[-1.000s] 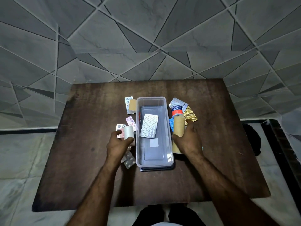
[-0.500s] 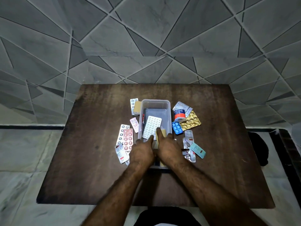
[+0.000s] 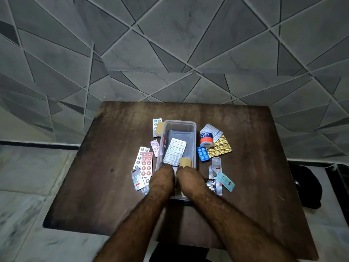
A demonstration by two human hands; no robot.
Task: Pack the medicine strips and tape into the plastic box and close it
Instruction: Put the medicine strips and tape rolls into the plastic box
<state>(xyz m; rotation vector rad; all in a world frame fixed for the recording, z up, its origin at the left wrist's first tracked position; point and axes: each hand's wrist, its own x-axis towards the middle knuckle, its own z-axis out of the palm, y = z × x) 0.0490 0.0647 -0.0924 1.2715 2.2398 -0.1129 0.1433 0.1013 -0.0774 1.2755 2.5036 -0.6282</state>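
Clear plastic box [image 3: 189, 125] sits mid-table [image 3: 113, 186], both hands in its near end, left hand [image 3: 164, 178] and right hand [image 3: 188, 177] grips hidden, tan tape roll [image 3: 185, 162] light and stiff, best pinched by its sides.

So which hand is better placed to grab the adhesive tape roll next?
Right hand: the adhesive tape roll stands right of the plastic box, on its side. The left hand would have to cross the box.
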